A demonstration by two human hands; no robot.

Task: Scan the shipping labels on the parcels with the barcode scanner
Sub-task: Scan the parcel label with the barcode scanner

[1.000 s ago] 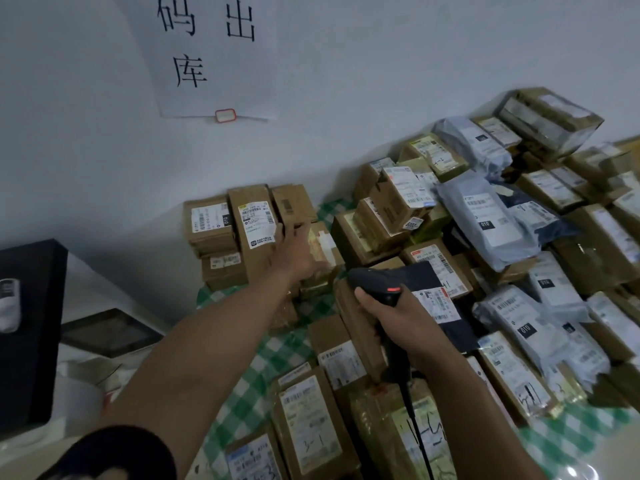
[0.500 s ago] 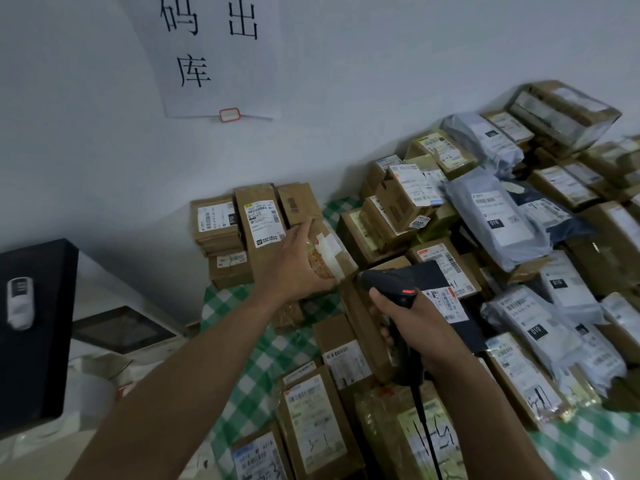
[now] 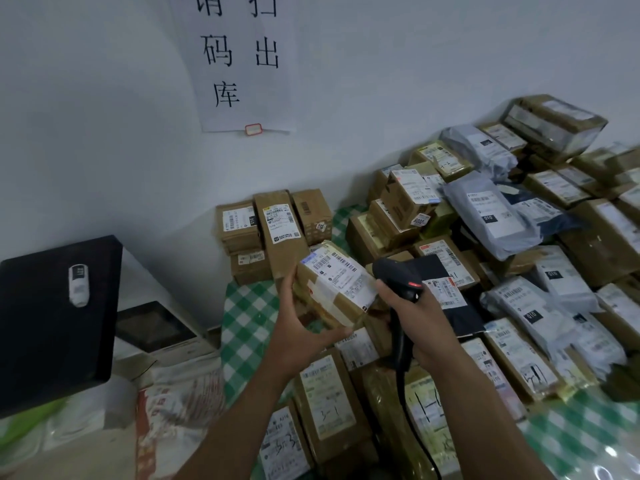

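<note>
Nearest us, brown cardboard parcels with white labels [image 3: 325,400] lie flat on the green-and-white checked surface [image 3: 242,320], handwritten marks on some.

Left hand [image 3: 298,327]: fingers wrapped around the near end of a small taped brown cardboard box [image 3: 332,289], thumb along its lower edge, box lifted clear of the pile and tilted. Its white shipping label [image 3: 341,275] faces up and toward us, barcodes legible as stripes only.

Right hand [image 3: 419,320]: fingers closed on the grip of a black handheld barcode scanner [image 3: 398,282], a red spot lit on its head, the head just beside the box's right edge. Its black cable [image 3: 412,431] trails down over the parcels.

Beyond, we note a low stack of brown boxes [image 3: 270,230] against the white wall, and at right a heaped pile of grey poly mailers and cartons [image 3: 502,216].

Left side: a black flat panel [image 3: 52,323] with a white tag. On the wall, a white paper sign with black characters [image 3: 242,64].
</note>
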